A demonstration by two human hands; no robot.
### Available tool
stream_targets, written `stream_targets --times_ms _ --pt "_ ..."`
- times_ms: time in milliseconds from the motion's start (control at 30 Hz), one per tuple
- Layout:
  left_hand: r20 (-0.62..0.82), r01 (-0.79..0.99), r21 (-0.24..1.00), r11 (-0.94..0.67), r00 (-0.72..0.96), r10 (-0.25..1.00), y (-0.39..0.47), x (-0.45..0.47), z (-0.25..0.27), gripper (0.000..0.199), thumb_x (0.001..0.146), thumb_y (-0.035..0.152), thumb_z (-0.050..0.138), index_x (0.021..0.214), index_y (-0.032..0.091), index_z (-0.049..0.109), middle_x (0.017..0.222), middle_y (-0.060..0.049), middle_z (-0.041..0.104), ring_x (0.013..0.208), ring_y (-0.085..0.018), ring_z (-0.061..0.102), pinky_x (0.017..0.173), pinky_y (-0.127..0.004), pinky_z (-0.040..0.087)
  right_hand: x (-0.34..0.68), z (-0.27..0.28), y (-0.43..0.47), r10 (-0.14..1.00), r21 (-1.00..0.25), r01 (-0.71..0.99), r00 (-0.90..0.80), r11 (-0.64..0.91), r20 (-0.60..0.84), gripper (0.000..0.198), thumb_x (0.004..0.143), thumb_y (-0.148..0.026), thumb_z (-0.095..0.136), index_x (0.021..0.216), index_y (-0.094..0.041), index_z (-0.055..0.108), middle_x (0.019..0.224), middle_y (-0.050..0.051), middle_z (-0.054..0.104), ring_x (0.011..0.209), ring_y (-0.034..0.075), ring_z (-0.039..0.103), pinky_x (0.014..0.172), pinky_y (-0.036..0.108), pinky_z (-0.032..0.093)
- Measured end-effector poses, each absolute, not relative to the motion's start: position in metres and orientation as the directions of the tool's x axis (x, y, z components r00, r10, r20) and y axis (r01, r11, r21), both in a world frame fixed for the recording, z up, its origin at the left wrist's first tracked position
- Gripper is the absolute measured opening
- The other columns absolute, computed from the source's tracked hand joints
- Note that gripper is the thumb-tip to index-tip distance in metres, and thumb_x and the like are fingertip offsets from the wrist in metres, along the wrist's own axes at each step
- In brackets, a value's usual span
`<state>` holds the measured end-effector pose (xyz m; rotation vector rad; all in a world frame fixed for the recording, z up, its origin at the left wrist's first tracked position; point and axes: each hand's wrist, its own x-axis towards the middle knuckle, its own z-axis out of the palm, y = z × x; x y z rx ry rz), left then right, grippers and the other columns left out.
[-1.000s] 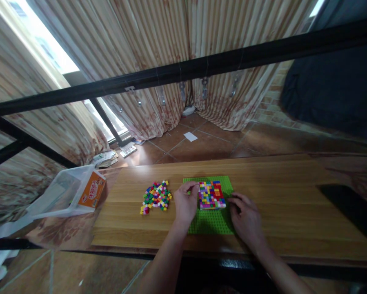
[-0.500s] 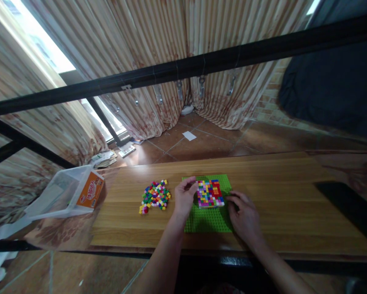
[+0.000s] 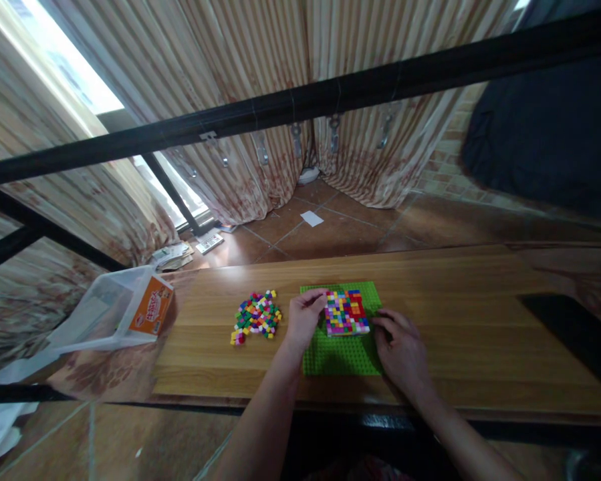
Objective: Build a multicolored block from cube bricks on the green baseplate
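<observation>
A flat square of small multicoloured bricks (image 3: 344, 314) sits on a green studded baseplate (image 3: 337, 361). My left hand (image 3: 304, 319) reaches over the baseplate's left side, thumb and forefinger pinched together at the upper left corner of the brick square. Whatever lies between those fingertips is too small to make out. At the baseplate's right edge, my right hand (image 3: 401, 347) is closed with curled fingers, its tips close to the right side of the square. Whether they touch it, or hold a small piece, cannot be seen.
Loose coloured bricks (image 3: 257, 315) lie in a pile left of the baseplate on the wooden tabletop (image 3: 455, 321). A clear plastic box (image 3: 104, 307) with an orange label stands at the far left. A dark flat object (image 3: 571, 341) lies at the right; a black rail (image 3: 300, 103) crosses beyond.
The whole view has shifted slightly. Both hands keep nearly the same places beside the brick square, and no brick has visibly moved.
</observation>
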<state>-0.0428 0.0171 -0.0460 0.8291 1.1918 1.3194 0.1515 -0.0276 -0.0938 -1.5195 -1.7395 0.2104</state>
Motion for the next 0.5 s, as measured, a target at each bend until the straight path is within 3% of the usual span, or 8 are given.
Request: stream_targets --times_ms 300,500 --pt "-0.124 -0.275 0.958 0.084 -0.134 0.983 0.012 -0.044 -0.042 0.023 0.064 0.030 0.077 0.083 0.017 0.077 0.081 -0.003 0.073 0.072 -0.013 0.060 0.073 -0.025 0.046 0.151 -0.093 -0.027 0.889 -0.594 0.756 0.037 0.274 0.457 0.024 0.085 -0.023 0.046 0.087 -0.019 0.069 0.108 0.011 0.065 0.100 0.025 0.058 0.091 0.044 0.046" --pt "-0.135 -0.266 0.959 0.093 -0.144 0.980 0.007 -0.047 -0.049 0.034 0.075 0.041 0.068 0.096 0.015 0.075 0.073 -0.002 0.070 0.063 -0.011 0.056 0.063 -0.023 0.043 0.152 -0.095 -0.027 0.889 -0.606 0.745 0.038 0.280 0.456 0.024 0.084 -0.024 0.045 0.087 -0.020 0.069 0.109 0.010 0.065 0.101 0.024 0.058 0.092 0.044 0.046"
